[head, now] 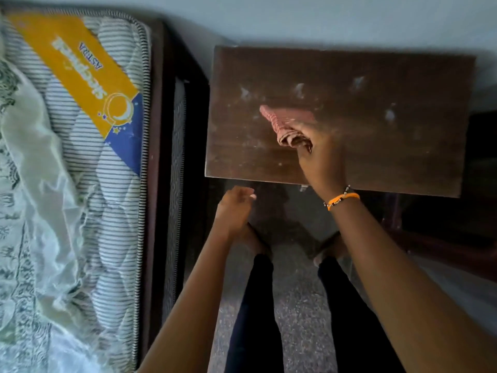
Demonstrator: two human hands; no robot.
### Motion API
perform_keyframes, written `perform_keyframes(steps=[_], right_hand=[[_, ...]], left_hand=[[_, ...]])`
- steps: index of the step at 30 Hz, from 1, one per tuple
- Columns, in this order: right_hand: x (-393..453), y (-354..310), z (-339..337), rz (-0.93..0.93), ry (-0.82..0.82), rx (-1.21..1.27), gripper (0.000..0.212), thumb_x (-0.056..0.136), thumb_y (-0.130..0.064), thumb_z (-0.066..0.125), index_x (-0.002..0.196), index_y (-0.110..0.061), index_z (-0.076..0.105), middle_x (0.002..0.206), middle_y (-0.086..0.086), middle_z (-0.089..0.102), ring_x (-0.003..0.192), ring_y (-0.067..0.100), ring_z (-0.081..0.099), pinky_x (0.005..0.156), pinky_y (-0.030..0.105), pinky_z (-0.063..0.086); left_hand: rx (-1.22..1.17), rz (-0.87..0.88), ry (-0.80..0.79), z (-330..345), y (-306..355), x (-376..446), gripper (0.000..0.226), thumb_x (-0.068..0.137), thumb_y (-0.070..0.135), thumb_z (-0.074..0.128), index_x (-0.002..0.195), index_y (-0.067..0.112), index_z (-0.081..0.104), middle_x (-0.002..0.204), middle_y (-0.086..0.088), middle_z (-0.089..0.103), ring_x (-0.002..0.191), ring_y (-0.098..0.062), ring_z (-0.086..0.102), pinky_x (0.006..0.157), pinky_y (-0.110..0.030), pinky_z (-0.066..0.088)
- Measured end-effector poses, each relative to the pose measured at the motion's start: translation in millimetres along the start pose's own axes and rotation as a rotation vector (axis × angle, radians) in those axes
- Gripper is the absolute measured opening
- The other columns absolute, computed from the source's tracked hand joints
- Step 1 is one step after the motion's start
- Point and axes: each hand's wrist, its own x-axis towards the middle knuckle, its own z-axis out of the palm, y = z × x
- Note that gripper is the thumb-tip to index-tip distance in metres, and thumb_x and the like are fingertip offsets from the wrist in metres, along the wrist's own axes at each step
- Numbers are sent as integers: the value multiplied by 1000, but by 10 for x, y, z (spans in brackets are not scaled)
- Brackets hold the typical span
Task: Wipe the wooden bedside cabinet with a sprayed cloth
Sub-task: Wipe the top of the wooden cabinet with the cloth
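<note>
One cloth [289, 127], one cabinet [376, 84]; two hands.

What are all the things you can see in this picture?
cabinet: one, dark brown wood, against the wall, its top showing pale smudges
cloth: one, reddish, bunched on the cabinet top under the right hand
mattress: one, striped grey and white with an orange and blue label, at the left
plastic cover: one, clear, crumpled over the mattress
bed frame: one, dark wood, between mattress and cabinet
floor: speckled grey, below the cabinet
wall: pale, behind the cabinet
bracelet: orange band with beads, on the right wrist
right hand: one, pressing the cloth on the cabinet
left hand: one, holding nothing, in front of the cabinet
legs: two, in dark trousers, feet bare
</note>
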Motion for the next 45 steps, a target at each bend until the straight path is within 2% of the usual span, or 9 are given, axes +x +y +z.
perform_keyframes(steps=[5, 11, 16, 26, 29, 33, 36, 42, 45], right_hand=[[-243, 221, 813, -205, -391, -188, 48, 71, -17, 76, 116, -10, 63, 120, 11, 64, 126, 33, 48, 110, 38, 28], [88, 319, 1443, -174, -320, -559, 68, 93, -50, 25, 149, -14, 8, 158, 8, 5, 145, 31, -1, 116, 50, -4], [92, 204, 1857, -106, -255, -628, 71, 92, -54, 23, 149, -14, 6, 158, 11, 4, 146, 31, 2, 117, 48, 2], [6, -26, 2156, -496, -394, -668, 62, 89, -48, 30, 146, -24, 23, 155, 3, 24, 143, 25, 21, 114, 43, 7], [103, 324, 1769, -396, -380, -714, 63, 93, -50, 27, 148, -25, 12, 157, 4, 15, 145, 25, 14, 115, 43, 5], [84, 700, 1358, -21, -234, -701, 61, 92, -50, 21, 148, -29, 9, 158, 5, 7, 146, 28, 5, 115, 53, 5], [-153, 608, 1477, 169, -149, -664, 62, 91, -51, 20, 148, -26, 16, 157, 14, 10, 144, 36, 7, 113, 60, 8], [-17, -3, 2101, -215, -272, -579, 63, 88, -55, 31, 146, -30, 23, 156, 12, 15, 144, 33, 10, 115, 49, -3], [430, -59, 2180, -316, -278, -604, 65, 84, -53, 36, 145, -33, 24, 156, 8, 18, 144, 30, 14, 114, 48, 1]], left_hand=[[73, 64, 126, -245, -320, 354, 32, 86, 15, 58, 118, 13, 58, 123, -11, 51, 111, -26, 53, 96, -30, 40], [85, 109, 214, -305, -551, 653, 64, 85, 3, 51, 144, 10, 24, 147, -8, 28, 133, -24, 31, 106, -30, 28], [-102, 157, 199, -329, -785, 887, 63, 82, -5, 45, 142, 14, 36, 140, 0, 44, 127, -11, 41, 88, 5, 25], [-146, 152, 219, -384, -845, 826, 65, 77, 2, 44, 140, 18, 40, 137, 0, 51, 126, -11, 46, 104, -16, 34], [-39, 229, 270, -341, -753, 836, 59, 83, -3, 54, 139, 9, 40, 138, -4, 47, 128, -15, 42, 93, 6, 21], [-67, 219, 313, -383, -695, 975, 50, 82, 5, 64, 130, 14, 52, 123, -3, 60, 113, -16, 56, 99, -28, 44], [-66, 202, 309, -462, -660, 1081, 45, 79, 3, 66, 122, 14, 60, 111, 0, 66, 99, -9, 63, 85, -17, 46], [-88, 167, 279, -609, -624, 1147, 28, 74, 0, 67, 98, 14, 70, 85, 8, 70, 82, -3, 67, 73, -10, 48], [65, 251, 262, -589, -591, 1154, 52, 70, 3, 73, 119, 12, 58, 114, -2, 62, 104, -19, 60, 86, -25, 46]])
